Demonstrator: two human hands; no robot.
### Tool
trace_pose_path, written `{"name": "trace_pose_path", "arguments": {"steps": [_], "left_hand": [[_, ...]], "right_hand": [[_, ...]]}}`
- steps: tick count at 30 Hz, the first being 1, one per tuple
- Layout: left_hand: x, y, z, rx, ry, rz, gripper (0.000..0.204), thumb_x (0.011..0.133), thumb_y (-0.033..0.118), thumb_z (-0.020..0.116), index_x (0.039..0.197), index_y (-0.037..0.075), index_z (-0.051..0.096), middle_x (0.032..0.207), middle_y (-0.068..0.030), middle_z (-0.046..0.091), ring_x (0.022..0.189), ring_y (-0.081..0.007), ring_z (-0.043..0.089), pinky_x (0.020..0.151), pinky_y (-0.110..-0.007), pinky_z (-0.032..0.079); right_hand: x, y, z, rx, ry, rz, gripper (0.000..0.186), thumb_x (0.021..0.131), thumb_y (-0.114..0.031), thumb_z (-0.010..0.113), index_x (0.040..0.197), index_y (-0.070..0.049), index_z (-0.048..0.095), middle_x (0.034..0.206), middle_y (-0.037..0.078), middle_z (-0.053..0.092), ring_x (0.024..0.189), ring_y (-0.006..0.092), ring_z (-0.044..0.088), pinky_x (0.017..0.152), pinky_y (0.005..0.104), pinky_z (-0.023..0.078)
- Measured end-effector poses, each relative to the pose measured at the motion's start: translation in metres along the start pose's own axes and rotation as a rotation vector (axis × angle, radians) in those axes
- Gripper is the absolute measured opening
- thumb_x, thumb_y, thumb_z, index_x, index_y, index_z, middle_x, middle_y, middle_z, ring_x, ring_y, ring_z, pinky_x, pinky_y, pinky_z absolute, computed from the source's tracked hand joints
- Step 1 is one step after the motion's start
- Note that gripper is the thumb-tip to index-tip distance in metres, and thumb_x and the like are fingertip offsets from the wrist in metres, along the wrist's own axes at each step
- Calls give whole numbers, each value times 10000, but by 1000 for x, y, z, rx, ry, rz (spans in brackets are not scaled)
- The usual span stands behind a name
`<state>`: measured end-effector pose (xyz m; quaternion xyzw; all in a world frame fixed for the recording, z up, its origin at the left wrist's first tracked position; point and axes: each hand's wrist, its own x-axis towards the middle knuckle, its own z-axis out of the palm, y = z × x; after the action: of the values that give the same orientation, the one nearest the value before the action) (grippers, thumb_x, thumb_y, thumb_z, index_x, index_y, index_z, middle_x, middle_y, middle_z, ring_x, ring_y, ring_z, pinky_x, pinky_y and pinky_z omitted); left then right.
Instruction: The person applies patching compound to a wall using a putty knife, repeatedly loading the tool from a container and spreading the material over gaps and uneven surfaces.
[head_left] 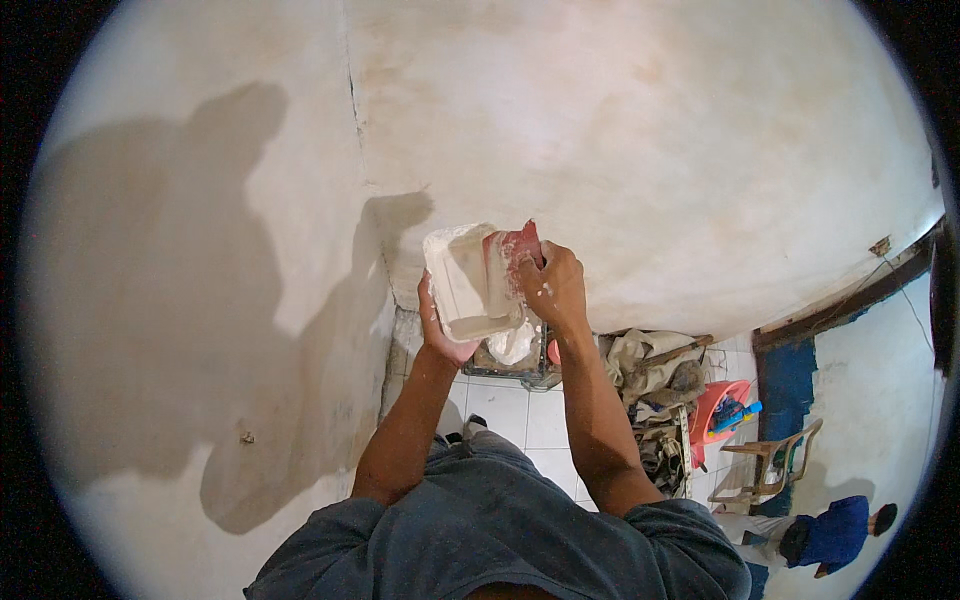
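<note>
Across the far side and the left, two pale plastered walls (620,150) meet at a cracked corner, their surfaces matte and blotched with tan. Below lies a floor (545,425) of square white tiles. To the right stand a brown chair (775,465) with a curved back, a crumpled heap of cloth (650,365), and a rounded red basin (712,425). At the centre, held up before the far wall, is a rectangular whitish container (458,285) with rounded corners, its inside streaked with pale paste; the left hand (447,345) grips it from the near left. The right hand (557,285) is closed around a flat red scraper (512,250), paste-smeared, at the container's right side.
</note>
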<state>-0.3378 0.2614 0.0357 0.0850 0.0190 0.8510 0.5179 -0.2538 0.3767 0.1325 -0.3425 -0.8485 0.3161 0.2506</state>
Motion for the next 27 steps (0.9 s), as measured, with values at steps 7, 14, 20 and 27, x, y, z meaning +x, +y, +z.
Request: {"name": "trace_pose_path", "arguments": {"steps": [7, 14, 20, 27], "left_hand": [[3, 6, 0, 84, 53, 43, 693, 901, 591, 414, 1433, 150, 357, 1420, -71, 439, 1291, -274, 431, 1067, -476, 346], [5, 7, -6, 51, 20, 13, 639, 918, 557, 407, 1417, 159, 385, 1405, -60, 458, 1283, -261, 441, 1078, -453, 338], [6, 9, -1, 103, 73, 72, 609, 928, 535, 403, 1411, 165, 394, 1383, -56, 479, 1261, -262, 460, 1065, -450, 353], [3, 18, 1, 58, 83, -8, 610, 922, 539, 415, 1395, 153, 414, 1347, -77, 509, 1227, -271, 492, 1037, -456, 392]], "right_hand": [[-4, -5, 21, -53, -49, -72, 367, 857, -330, 565, 761, 23, 596, 735, 287, 603, 732, 472, 603, 653, 507, 465], [-7, -16, 24, -2, -122, -93, 377, 870, -347, 548, 792, 18, 601, 754, 275, 617, 719, 467, 610, 641, 505, 475], [-2, -16, 35, -19, -107, -187, 315, 829, -283, 572, 777, 27, 593, 703, 256, 594, 664, 420, 595, 622, 467, 461], [-4, 5, 27, 64, -66, -16, 243, 814, -194, 581, 778, 45, 599, 657, 205, 587, 611, 288, 589, 597, 395, 449]]}}
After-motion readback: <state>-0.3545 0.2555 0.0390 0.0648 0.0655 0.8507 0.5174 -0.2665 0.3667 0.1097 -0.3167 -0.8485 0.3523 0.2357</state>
